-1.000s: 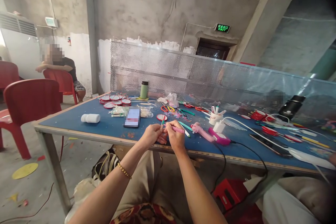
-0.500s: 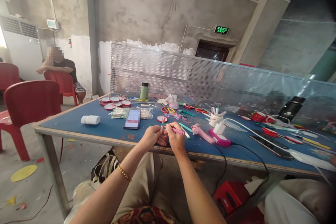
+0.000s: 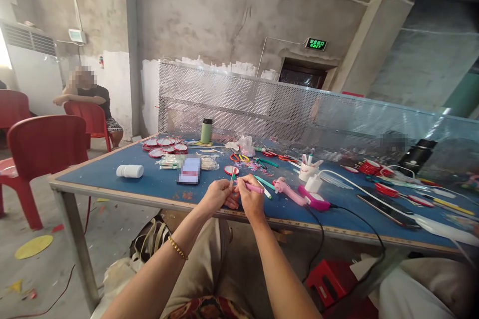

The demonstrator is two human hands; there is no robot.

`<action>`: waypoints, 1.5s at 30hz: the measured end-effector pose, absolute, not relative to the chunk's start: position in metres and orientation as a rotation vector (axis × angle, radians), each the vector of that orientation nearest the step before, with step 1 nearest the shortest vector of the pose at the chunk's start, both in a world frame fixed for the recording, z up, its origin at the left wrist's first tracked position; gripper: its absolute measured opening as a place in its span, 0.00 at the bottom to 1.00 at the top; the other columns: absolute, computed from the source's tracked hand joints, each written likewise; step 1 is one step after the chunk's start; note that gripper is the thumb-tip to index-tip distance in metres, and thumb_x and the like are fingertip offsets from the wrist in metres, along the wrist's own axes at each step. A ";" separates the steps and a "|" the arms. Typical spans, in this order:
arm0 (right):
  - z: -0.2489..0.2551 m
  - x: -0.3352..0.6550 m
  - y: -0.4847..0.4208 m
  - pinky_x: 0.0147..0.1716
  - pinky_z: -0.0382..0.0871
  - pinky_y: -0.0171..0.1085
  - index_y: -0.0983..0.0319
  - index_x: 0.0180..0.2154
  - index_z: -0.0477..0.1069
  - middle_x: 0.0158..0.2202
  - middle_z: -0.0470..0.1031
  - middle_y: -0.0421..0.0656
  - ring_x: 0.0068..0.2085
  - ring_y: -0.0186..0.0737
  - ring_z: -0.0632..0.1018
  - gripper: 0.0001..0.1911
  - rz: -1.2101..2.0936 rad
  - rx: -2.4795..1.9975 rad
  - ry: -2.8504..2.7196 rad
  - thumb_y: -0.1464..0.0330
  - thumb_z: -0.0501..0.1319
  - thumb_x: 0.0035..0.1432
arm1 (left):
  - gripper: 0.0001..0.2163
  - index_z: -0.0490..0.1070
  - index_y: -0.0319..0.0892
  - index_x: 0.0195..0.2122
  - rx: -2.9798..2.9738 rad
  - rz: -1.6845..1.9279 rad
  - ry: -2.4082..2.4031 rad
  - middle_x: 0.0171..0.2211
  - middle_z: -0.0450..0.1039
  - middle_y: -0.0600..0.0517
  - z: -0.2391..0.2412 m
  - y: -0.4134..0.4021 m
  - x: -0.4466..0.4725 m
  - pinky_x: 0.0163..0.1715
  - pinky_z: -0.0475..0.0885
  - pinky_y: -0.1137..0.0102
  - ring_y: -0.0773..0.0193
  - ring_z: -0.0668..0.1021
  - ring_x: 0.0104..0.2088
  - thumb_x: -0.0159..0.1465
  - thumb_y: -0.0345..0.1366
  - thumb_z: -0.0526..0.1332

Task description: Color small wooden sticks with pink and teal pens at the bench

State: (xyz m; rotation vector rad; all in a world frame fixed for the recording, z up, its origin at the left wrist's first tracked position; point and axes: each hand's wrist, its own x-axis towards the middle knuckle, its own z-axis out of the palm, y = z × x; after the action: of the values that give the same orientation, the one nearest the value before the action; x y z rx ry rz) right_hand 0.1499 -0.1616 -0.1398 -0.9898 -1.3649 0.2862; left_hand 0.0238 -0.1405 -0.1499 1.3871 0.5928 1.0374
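Note:
My left hand [image 3: 219, 196] is closed on a thin flat stick [image 3: 232, 178], whose upper part shows green and red. In my right hand [image 3: 251, 198] is a pink marker pen [image 3: 256, 188], its front end up against the stick between the two hands. The fingers hide the marker's tip. Just beyond them lies a round red-rimmed disc with a white face [image 3: 231, 170]. A green marker [image 3: 267, 191] rests on the blue table [image 3: 149, 192] to the right of my right hand.
A phone [image 3: 189, 170] and a white bottle [image 3: 129, 171] lie to the left. Behind them are stacked red-rimmed discs [image 3: 163, 142] and a green flask [image 3: 206, 131]. On the right are a pink glue gun [image 3: 288, 191], a cup of pens [image 3: 307, 171] and cables. A person sits at far left.
The view has shifted very slightly. Both hands keep their hold on the stick and the marker, with hardly any visible movement.

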 end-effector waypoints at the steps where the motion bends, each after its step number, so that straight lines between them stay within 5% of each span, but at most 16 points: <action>1: -0.140 0.150 -0.162 0.20 0.67 0.34 0.58 0.26 0.67 0.19 0.72 0.35 0.18 0.35 0.73 0.10 0.288 -0.994 -1.366 0.63 0.60 0.58 | 0.20 0.67 0.38 0.27 1.389 1.038 0.595 0.20 0.75 0.49 -0.150 -0.140 0.024 0.23 0.77 0.72 0.62 0.80 0.20 0.56 0.52 0.67; 45: -0.142 0.148 -0.164 0.22 0.68 0.34 0.58 0.26 0.67 0.19 0.71 0.35 0.19 0.35 0.73 0.11 0.263 -0.950 -1.316 0.62 0.60 0.59 | 0.22 0.68 0.38 0.28 1.393 1.035 0.594 0.20 0.76 0.48 -0.152 -0.138 0.026 0.22 0.76 0.73 0.62 0.81 0.20 0.54 0.55 0.68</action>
State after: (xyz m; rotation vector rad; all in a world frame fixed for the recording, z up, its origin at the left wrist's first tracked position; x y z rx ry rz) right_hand 0.1480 -0.1640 -0.1417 -0.9497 -1.3160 0.2632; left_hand 0.0261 -0.1378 -0.1517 1.3933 0.5941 1.0346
